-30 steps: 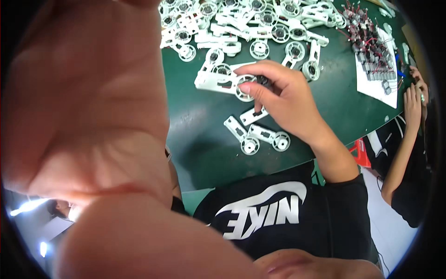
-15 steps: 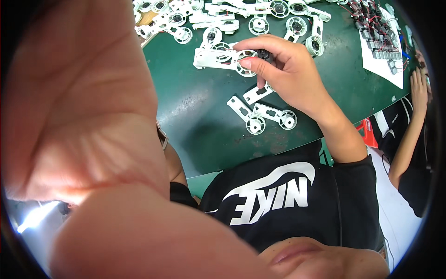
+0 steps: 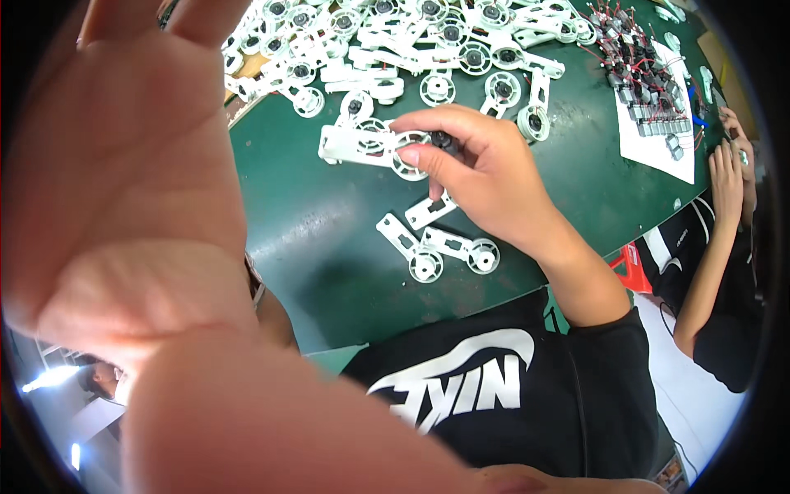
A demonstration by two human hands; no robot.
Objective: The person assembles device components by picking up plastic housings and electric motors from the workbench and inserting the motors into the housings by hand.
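Observation:
My left hand (image 3: 132,173) looms large along the left side, palm toward the view. Its fingers are stretched and apart, their tips cut off at the top, and nothing shows in it. Just above the table, my right hand (image 3: 494,173) pinches a white plastic arm with spoked rings (image 3: 354,146) between thumb and fingers. A black round part (image 3: 444,142) sits by the gripped ring, partly covered by the fingers. Below this hand lies a white flat arm (image 3: 428,212), its end hidden. Nearer me are two white arms with spoked wheels, one left (image 3: 425,265), one right (image 3: 483,256).
Many similar white arms (image 3: 378,58) are heaped at the back of the green table (image 3: 304,222). Grey motors with red wires (image 3: 650,90) cover a white sheet at the far right. A co-worker's hands (image 3: 728,165) rest at the right edge, near a red stool (image 3: 632,267).
The view has shifted, so the table sits lower and more of the heap shows. My left hand shows more finger and covers less. My right hand keeps its hold on the white plastic arm.

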